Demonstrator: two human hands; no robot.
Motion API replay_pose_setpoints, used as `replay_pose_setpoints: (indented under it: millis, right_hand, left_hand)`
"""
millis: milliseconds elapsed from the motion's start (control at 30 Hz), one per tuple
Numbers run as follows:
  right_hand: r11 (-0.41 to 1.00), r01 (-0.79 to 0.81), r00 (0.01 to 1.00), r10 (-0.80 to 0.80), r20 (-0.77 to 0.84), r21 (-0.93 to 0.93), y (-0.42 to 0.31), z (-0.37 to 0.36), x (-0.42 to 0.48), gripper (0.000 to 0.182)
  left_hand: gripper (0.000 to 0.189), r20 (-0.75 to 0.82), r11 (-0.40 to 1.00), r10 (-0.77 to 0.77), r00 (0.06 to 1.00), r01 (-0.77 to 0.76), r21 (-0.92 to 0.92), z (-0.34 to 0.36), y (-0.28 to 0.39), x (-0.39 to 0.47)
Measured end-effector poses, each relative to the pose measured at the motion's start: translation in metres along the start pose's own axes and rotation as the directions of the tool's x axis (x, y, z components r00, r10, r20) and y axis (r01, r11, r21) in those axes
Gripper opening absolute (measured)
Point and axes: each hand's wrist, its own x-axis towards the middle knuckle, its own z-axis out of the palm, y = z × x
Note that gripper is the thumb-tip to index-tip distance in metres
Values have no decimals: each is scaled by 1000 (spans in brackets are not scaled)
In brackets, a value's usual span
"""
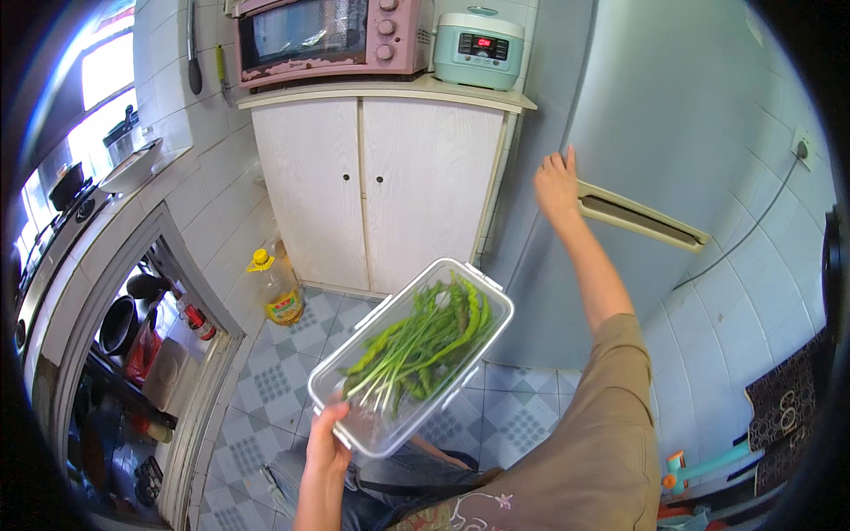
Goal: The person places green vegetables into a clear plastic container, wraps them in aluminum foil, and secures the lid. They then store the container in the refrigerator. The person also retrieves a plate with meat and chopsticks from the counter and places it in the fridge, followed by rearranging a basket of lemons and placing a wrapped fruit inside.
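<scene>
My left hand (329, 431) grips the near lower corner of a clear plastic food container (372, 441) with a pale rim and side clips. Inside lie long green peppers (473, 312) and a bunch of thin green stalks with white ends (392, 372). The container is held tilted above the floor; whether a clear lid covers it, I cannot tell. My right hand (558, 182) has its fingers curled at the left edge of the grey refrigerator door (651, 119). Just right of that wrist runs the cream recessed handle (641, 216).
Ahead stands a white cabinet (425, 192), bearing a pink toaster oven (398, 63) and a mint-green rice cooker (478, 56) with a lit display. A yellow-capped oil bottle (282, 292) rests on the tiled floor (265, 385). To the left is a stove counter (50, 292) above an open cupboard.
</scene>
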Motion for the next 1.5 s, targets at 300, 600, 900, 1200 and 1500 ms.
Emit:
replay_pose_setpoints:
  millis: [300, 600, 900, 1200, 1500]
  right_hand:
    - [968, 248, 960, -242, -139, 27, 26, 30, -2, 22]
    - [954, 209, 858, -75, -508, 213, 62, -87, -131, 13]
    - [680, -363, 542, 710, -450, 637, 106, -160, -284, 65]
    - [851, -299, 564, 523, -639, 433, 103, -163, -339, 60]
    - [-974, -203, 877, -133, 461, 105, 101, -76, -316, 78]
  left_hand:
    - [49, 117, 985, -161, 980, 167, -37, 66, 13, 23]
    - [59, 296, 991, -128, 947, 132, 6, 92, 36, 37]
    - [57, 462, 945, -320, 827, 310, 101, 149, 20, 30]
    - [40, 550, 952, -298, 780, 201, 231, 235, 3, 30]
    - [46, 436, 816, -439, 785, 145, 560, 252, 24, 84]
